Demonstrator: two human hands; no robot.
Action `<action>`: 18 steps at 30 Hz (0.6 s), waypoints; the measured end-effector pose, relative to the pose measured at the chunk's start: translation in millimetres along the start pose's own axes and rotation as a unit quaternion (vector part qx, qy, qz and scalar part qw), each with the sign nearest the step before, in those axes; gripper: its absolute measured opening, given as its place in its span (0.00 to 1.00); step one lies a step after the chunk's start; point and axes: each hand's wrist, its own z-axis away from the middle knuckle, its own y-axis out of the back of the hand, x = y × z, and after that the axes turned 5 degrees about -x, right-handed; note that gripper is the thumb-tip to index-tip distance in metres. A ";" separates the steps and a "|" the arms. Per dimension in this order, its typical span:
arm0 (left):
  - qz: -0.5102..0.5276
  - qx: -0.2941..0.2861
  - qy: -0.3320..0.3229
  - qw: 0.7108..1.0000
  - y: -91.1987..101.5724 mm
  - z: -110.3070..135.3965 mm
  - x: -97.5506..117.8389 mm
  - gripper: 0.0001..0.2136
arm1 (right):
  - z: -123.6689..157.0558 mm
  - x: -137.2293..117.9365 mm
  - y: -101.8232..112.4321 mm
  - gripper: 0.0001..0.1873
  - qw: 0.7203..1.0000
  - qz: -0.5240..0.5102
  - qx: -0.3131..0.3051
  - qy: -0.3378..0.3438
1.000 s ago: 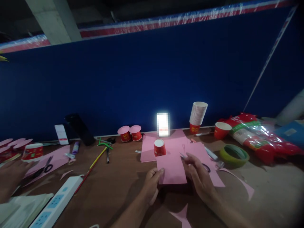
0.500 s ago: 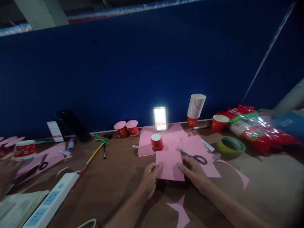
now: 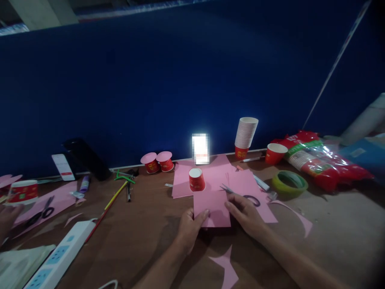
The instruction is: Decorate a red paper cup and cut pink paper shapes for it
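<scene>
My left hand grips a square piece of pink paper at its lower left, thumb flat on top and fingers underneath. At the right edge of that paper, the thumb and fingertips of my right hand are pinched together. Just behind my right hand lies a pair of scissors with dark handles, partly covered by the fingers. An upside-down red paper cup stands beyond the held paper, on larger pink sheets.
Further back are two red cups topped with pink discs, a glowing phone and a stack of paper cups. Green tape and a red bag lie right. At left are a power strip and another person's hand.
My right hand has shifted up along the paper's right edge, its fingers drawing together. My left thumb reaches further over the paper. The whole view has shifted slightly.
</scene>
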 end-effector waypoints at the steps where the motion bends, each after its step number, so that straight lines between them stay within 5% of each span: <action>1: -0.002 0.004 -0.001 1.000 -0.1 0.0 -0.2 0.17 | -1.9 1.0 7.5 0.12 0.999 0.045 0.010 -0.001; 4: 0.004 0.018 0.005 1.000 -1.6 0.8 1.2 0.18 | -7.8 7.8 33.7 0.12 0.966 0.254 0.039 -0.031; 7: 0.017 0.032 0.006 0.999 -3.2 1.4 3.6 0.17 | -10.7 15.4 53.8 0.10 0.912 0.402 -0.013 -0.075; 12: 0.003 0.045 -0.004 0.999 -1.1 -0.1 3.8 0.16 | -9.3 13.1 59.7 0.09 0.883 0.447 -0.090 -0.109; 18: -0.001 0.048 0.001 0.999 -0.9 -1.2 4.2 0.16 | -2.4 2.5 59.2 0.10 0.899 0.418 -0.114 -0.066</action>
